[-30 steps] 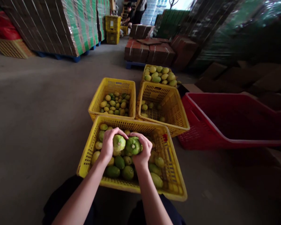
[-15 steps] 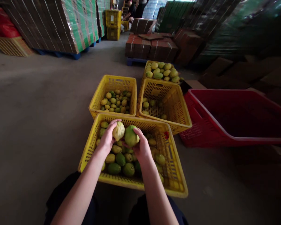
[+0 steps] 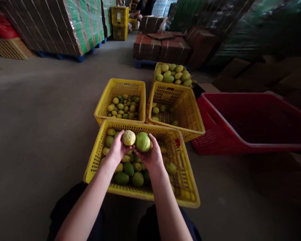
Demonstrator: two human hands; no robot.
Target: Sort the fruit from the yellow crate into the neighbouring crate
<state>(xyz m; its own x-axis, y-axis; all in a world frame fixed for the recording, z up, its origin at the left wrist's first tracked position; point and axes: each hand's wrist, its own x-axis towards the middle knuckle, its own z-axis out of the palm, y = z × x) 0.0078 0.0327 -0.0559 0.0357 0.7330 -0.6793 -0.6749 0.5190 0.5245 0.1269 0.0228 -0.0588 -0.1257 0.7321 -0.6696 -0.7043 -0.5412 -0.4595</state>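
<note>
Above the near yellow crate (image 3: pixel 188 174), my left hand (image 3: pixel 117 149) grips a pale yellow lemon (image 3: pixel 128 138). A rounder green lemon (image 3: pixel 143 142) rests in my right hand (image 3: pixel 153 155), its fingers curled under and around it. The two fruits are held side by side, almost touching. Below them, green and yellow lemons (image 3: pixel 137 179) lie in the near crate, partly hidden by my hands and forearms.
Behind stand a crate of smaller lemons (image 3: pixel 97 112), a crate with a few lemons at its bottom (image 3: pixel 188 110), and a full one (image 3: pixel 174 72). A red bin (image 3: pixel 223 134) is at right. Strapped cartons (image 3: pixel 147 47) and wrapped pallets (image 3: pixel 87 26) stand farther back, near another person (image 3: pixel 147 7).
Both hands have rolled their lemons, so other sides of the fruits face up. The right fingers have opened slightly and moved a little right. The view has shifted slightly.
</note>
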